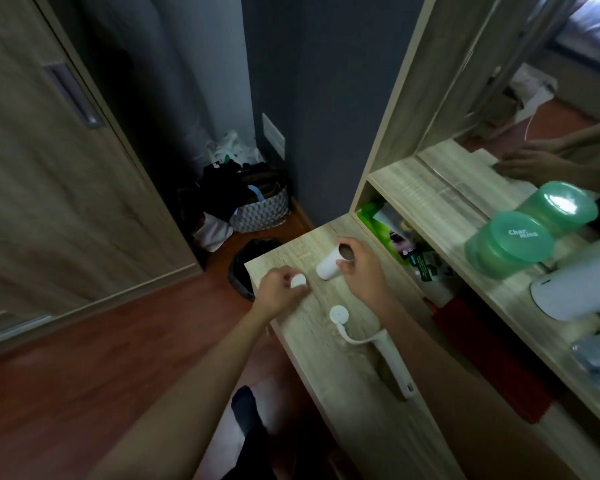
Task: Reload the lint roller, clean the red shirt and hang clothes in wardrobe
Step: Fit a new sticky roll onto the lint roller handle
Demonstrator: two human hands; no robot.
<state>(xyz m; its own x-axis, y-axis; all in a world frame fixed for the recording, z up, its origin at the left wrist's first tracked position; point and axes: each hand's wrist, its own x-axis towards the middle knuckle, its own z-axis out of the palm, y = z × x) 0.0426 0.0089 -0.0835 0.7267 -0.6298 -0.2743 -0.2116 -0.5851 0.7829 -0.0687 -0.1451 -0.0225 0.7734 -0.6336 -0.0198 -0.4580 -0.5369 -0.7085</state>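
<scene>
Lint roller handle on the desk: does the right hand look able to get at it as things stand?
Probably yes. The lint roller handle lies bare on the desk beside the right forearm, nothing on it. But the right hand holds the white roll, so it would need to set that down first.

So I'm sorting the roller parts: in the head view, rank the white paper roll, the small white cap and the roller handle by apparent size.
1. Roller handle, longest.
2. White paper roll, in the right hand.
3. Small white cap, partly hidden by the left hand.
</scene>
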